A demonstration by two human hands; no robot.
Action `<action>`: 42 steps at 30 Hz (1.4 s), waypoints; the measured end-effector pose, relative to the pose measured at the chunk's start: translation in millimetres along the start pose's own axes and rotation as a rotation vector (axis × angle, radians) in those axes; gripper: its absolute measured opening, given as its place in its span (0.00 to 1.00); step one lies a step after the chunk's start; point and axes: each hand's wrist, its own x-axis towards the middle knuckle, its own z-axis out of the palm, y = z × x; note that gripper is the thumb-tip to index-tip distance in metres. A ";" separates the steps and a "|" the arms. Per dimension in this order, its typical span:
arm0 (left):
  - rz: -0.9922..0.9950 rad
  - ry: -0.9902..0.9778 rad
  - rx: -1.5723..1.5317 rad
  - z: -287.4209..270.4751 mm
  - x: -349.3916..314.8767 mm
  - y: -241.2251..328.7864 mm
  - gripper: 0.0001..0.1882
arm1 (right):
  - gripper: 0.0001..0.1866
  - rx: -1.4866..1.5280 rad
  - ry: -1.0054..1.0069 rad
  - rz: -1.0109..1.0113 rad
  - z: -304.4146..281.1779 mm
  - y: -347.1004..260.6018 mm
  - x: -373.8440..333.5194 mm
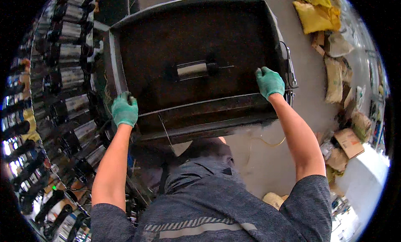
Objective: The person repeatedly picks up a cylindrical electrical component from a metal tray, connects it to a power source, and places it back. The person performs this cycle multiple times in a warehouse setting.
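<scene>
My left hand, in a green glove, is at the near left corner of a large dark tray-like bench top with raised sides. Its thumb stands apart from the fingers and nothing shows in it. Over the right end of the same bench top is my right hand, also gloved in green, thumb apart and empty. Between the hands, farther in, lies a silver cylinder with dark ends. A thin shaft sticks out of its right end. Neither hand touches it.
On the left, racks hold several similar silver cylinders with dark ends. Wrenches hang at the bench's right side. Yellow sacks and a cardboard box are on the floor to the right. A thin yellow hose or cable lies near the bench.
</scene>
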 end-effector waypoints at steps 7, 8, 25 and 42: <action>0.266 -0.006 -0.337 5.7 17.1 76.5 0.15 | 0.21 0.073 0.051 -0.009 0.9 8.7 -0.1; 0.281 -0.049 -0.447 16.4 24.1 91.9 0.15 | 0.20 0.076 0.038 -0.003 -2.3 5.8 -1.6; -0.633 -0.878 -1.195 69.2 75.0 284.9 0.09 | 0.20 0.211 0.099 -0.069 7.2 22.9 0.5; -0.512 -0.579 -1.065 39.0 37.2 218.8 0.08 | 0.19 0.216 0.123 -0.095 5.9 23.6 -0.2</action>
